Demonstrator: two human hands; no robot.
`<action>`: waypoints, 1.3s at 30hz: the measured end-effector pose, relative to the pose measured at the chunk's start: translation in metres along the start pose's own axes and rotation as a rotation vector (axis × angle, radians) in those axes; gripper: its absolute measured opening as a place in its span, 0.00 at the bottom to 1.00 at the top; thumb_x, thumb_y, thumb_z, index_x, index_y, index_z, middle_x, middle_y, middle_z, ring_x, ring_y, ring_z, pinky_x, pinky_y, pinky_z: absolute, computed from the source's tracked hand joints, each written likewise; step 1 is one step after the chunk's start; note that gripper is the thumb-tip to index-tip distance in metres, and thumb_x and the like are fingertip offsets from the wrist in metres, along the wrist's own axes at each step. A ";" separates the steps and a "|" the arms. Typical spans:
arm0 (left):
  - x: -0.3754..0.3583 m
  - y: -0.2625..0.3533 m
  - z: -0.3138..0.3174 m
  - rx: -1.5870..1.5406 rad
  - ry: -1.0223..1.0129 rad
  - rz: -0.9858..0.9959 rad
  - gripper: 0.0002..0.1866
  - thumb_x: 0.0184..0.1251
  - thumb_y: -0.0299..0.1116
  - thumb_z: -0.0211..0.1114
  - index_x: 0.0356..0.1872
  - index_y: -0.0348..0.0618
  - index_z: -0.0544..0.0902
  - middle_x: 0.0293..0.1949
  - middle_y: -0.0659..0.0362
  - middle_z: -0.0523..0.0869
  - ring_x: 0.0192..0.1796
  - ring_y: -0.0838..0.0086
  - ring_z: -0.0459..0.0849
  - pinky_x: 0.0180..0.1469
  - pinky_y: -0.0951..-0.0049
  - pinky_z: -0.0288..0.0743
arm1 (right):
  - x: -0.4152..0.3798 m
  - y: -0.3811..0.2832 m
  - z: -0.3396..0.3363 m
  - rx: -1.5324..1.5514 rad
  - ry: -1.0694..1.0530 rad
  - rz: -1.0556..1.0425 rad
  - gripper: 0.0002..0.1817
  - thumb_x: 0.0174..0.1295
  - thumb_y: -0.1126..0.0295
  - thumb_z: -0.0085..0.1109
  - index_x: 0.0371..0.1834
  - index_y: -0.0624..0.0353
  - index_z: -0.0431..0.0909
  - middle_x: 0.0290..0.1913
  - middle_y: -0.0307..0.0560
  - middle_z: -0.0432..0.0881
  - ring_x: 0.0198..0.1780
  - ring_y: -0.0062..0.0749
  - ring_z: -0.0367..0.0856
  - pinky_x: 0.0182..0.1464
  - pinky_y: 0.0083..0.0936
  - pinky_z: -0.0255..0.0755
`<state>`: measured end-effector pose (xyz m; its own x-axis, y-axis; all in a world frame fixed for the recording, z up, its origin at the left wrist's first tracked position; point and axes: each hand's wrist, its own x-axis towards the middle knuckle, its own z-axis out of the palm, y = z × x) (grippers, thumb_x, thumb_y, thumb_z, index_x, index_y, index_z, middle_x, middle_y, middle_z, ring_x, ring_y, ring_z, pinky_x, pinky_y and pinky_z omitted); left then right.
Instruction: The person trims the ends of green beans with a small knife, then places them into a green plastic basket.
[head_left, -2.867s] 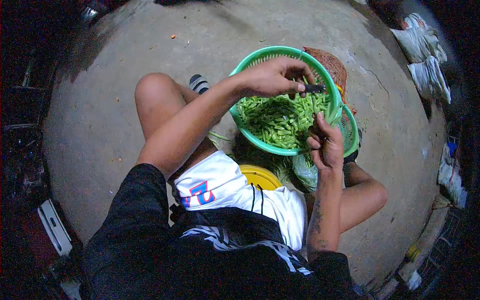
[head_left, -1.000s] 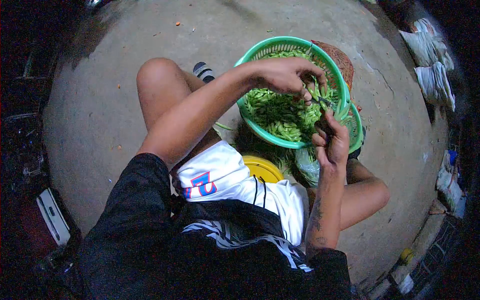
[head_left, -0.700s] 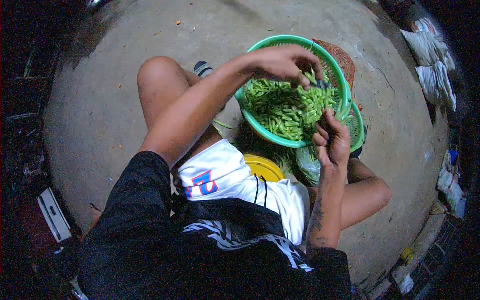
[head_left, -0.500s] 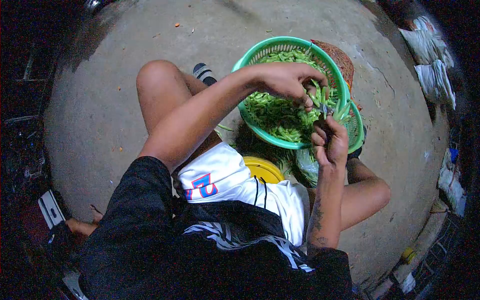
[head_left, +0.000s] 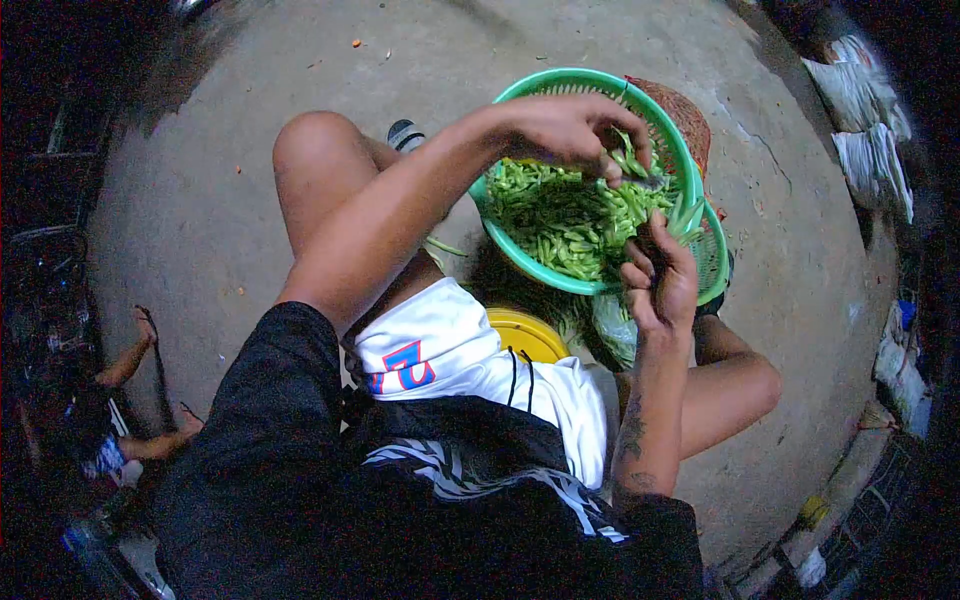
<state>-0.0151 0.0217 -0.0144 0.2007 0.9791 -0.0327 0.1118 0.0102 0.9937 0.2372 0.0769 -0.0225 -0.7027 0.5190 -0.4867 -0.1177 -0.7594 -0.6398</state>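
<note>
My left hand (head_left: 575,132) is over the green basket (head_left: 548,277), its fingers curled round what looks like a small knife (head_left: 648,183), blurred, with its dark blade pointing right. Cut green pieces (head_left: 630,155) show by its fingers. Lower and to the right, my right hand (head_left: 662,280) is closed on a bunch of green beans (head_left: 686,216), whose ends stick up past the thumb. Many chopped bean pieces (head_left: 570,235) lie in the basket below both hands. The knife's handle is hidden in my left hand.
A second green basket (head_left: 712,262) sits under the right rim. Behind stands a reddish mesh sack (head_left: 682,115). A yellow stool or lid (head_left: 528,335) and a clear plastic bag (head_left: 613,325) are near my legs. Another person's legs (head_left: 130,370) show at left; white sacks (head_left: 870,165) lie at right.
My left hand has lifted slightly, and the blade has come away from the beans in my right hand. My right hand has barely moved. Another person's legs show more fully at left.
</note>
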 end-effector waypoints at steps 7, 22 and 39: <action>0.004 -0.006 0.004 -0.024 0.005 -0.019 0.19 0.64 0.26 0.71 0.57 0.41 0.83 0.45 0.64 0.85 0.49 0.81 0.79 0.52 0.73 0.76 | -0.001 -0.002 0.003 0.115 -0.195 0.097 0.20 0.75 0.58 0.48 0.52 0.66 0.78 0.22 0.27 0.58 0.21 0.13 0.53 0.20 0.12 0.50; 0.000 0.008 0.004 0.025 0.026 -0.076 0.17 0.66 0.29 0.72 0.55 0.39 0.83 0.42 0.62 0.86 0.43 0.79 0.81 0.45 0.74 0.77 | -0.007 0.002 0.009 -0.136 0.078 -0.079 0.18 0.75 0.61 0.57 0.54 0.67 0.79 0.24 0.28 0.66 0.18 0.10 0.54 0.19 0.13 0.48; -0.003 0.000 -0.017 0.080 0.080 0.051 0.18 0.66 0.24 0.68 0.56 0.39 0.82 0.50 0.59 0.87 0.46 0.74 0.87 0.44 0.71 0.81 | -0.002 0.003 -0.006 0.185 0.011 0.049 0.12 0.74 0.69 0.56 0.48 0.71 0.79 0.20 0.27 0.58 0.19 0.12 0.52 0.18 0.14 0.44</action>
<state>-0.0327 0.0223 -0.0128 0.1301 0.9911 0.0297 0.1815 -0.0533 0.9820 0.2427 0.0762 -0.0269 -0.7032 0.4828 -0.5220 -0.2112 -0.8428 -0.4951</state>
